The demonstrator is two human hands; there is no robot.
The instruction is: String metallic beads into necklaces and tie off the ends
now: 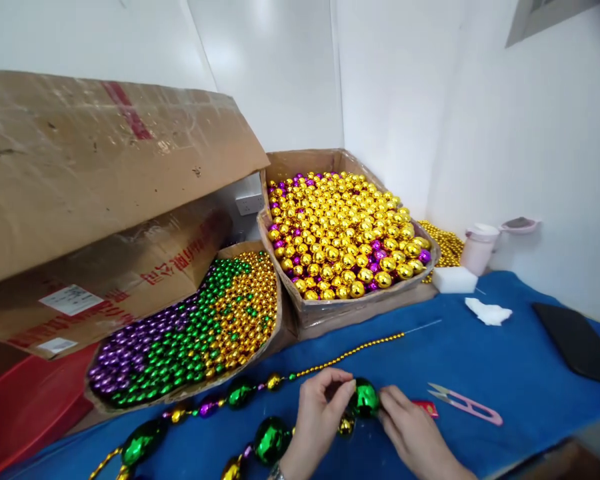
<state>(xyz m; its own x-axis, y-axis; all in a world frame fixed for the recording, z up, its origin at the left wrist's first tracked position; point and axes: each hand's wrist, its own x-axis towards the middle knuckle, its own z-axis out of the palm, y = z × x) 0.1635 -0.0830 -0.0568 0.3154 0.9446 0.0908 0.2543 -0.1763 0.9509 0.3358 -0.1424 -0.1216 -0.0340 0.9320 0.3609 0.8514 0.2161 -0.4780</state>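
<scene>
My left hand (316, 420) and my right hand (413, 433) meet low in the middle of the view over a blue cloth (480, 373). Both pinch a shiny round green bead (365, 398) from either side. The bead belongs to a strand of large green, gold and purple beads (205, 413) that trails left across the cloth. A thin string of small gold beads (350, 353) runs from my left hand up to the right and ends in a bare wire tip.
Pink thread snips (467, 403) lie right of my hands. Two cardboard boxes hold loose beads: gold and purple (340, 233), and purple, green and gold (190, 333). A white foam block (454, 280), a pink cup (477, 248) and a black flat object (577, 343) sit at right.
</scene>
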